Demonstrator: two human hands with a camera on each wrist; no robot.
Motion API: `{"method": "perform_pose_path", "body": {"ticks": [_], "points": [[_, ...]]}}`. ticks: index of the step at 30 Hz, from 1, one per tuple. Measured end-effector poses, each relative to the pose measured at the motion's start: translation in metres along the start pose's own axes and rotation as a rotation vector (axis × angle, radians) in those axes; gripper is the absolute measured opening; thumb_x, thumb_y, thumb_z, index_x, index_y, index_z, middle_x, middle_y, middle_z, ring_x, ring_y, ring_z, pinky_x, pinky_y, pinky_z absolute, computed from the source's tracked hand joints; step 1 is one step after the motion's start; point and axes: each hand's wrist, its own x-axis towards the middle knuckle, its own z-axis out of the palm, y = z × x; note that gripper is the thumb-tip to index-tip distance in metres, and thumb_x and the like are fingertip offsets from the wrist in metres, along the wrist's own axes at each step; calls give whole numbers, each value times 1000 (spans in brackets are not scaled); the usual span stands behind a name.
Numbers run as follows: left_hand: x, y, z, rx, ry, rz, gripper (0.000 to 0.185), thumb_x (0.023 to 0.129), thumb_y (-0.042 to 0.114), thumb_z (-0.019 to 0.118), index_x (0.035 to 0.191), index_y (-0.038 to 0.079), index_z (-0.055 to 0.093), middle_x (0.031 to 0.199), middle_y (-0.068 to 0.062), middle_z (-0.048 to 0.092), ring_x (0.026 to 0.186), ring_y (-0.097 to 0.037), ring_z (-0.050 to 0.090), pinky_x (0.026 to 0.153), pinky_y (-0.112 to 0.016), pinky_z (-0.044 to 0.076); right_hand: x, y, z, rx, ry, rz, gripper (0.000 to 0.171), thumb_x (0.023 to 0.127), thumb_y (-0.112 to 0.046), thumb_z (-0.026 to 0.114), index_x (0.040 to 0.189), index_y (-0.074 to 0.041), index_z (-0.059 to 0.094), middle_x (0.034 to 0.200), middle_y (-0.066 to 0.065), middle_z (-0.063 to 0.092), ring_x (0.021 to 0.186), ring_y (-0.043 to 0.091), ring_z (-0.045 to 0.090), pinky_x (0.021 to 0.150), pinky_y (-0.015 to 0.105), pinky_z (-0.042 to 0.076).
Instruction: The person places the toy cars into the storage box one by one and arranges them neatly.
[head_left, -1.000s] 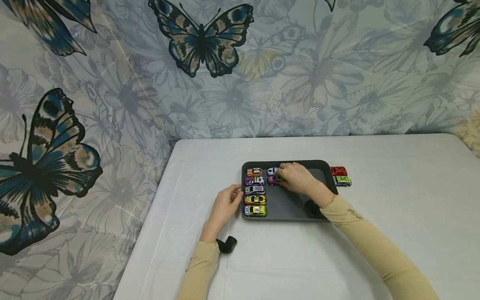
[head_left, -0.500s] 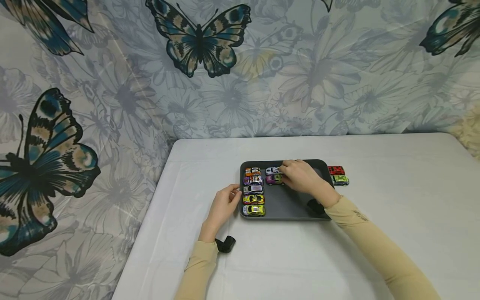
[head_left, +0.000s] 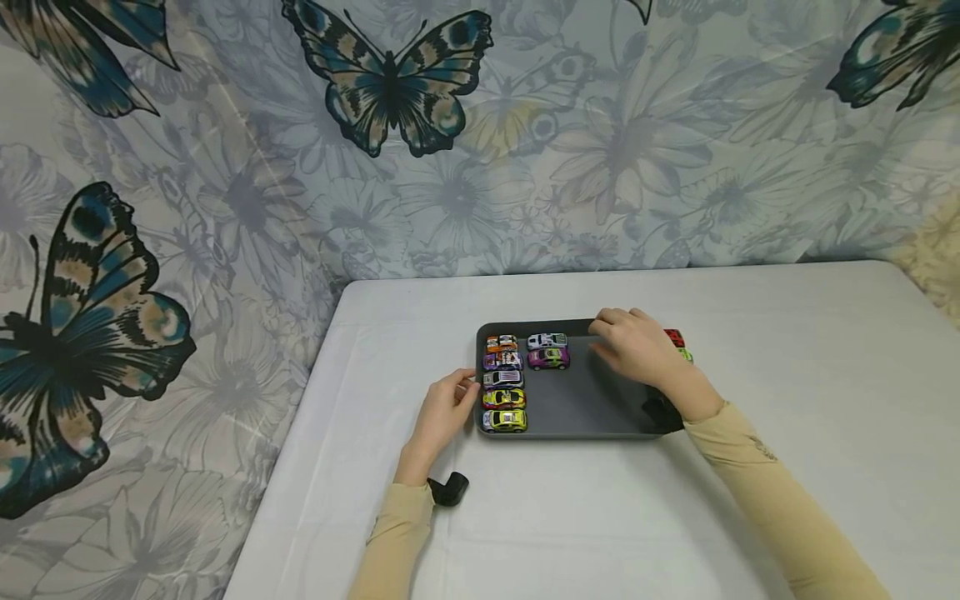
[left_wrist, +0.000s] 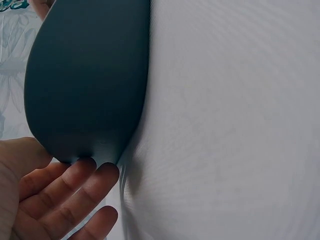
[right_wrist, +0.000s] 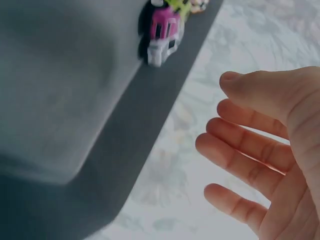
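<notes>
A dark grey tray (head_left: 600, 417) lies on the white table. Its left column holds several toy cars, from an orange one (head_left: 501, 342) down to a yellow-green one (head_left: 504, 421). Beside them stand a white car (head_left: 547, 340) and a magenta car (head_left: 548, 358), the magenta car (right_wrist: 165, 30) also showing in the right wrist view. My right hand (head_left: 622, 337) hovers over the tray's right part, fingers spread (right_wrist: 250, 145), holding nothing. My left hand (head_left: 457, 396) rests at the tray's left edge, its fingertips (left_wrist: 95, 172) touching the tray (left_wrist: 85, 85).
A red car (head_left: 673, 337) and a green car (head_left: 686, 355) sit on the table just right of the tray, partly hidden behind my right hand. A butterfly-print curtain (head_left: 465, 167) hangs behind the table (head_left: 787, 350). The table's left edge runs close to my left arm.
My right hand has let go of the magenta car, now parked under the white one, and moved right across the tray. The left hand stayed put.
</notes>
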Motion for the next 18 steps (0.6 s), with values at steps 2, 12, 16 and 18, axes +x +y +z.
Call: {"method": "perform_pose_path", "body": {"ticks": [2, 12, 16, 18], "points": [[0, 0, 0, -4, 0, 9, 27, 93, 14, 56, 115, -1, 61, 89, -8, 66, 68, -10, 60, 60, -23, 49, -6, 5, -4, 0, 21, 19, 19, 74, -11, 77, 88, -1, 67, 83, 9, 60, 71, 25, 60, 64, 42, 46], [0, 0, 2, -13, 8, 15, 26, 92, 12, 57, 113, -1, 62, 88, -9, 66, 67, -10, 60, 58, -22, 49, -42, 28, -20, 35, 74, 131, 18, 73, -3, 75, 88, 1, 67, 84, 11, 62, 67, 24, 58, 61, 43, 43], [0, -1, 3, -16, 6, 6, 26, 92, 13, 57, 113, -1, 62, 88, -8, 65, 66, -10, 59, 58, -22, 48, -54, 36, -24, 46, 51, 177, 17, 72, -2, 74, 88, 0, 67, 84, 11, 63, 69, 24, 59, 60, 43, 43], [-1, 0, 3, -17, 4, 0, 26, 93, 14, 57, 114, -1, 61, 88, -7, 65, 67, -9, 59, 59, -21, 48, -60, 39, -25, 47, 31, 199, 18, 72, -2, 74, 89, 0, 67, 85, 11, 63, 71, 26, 59, 61, 44, 43]]}}
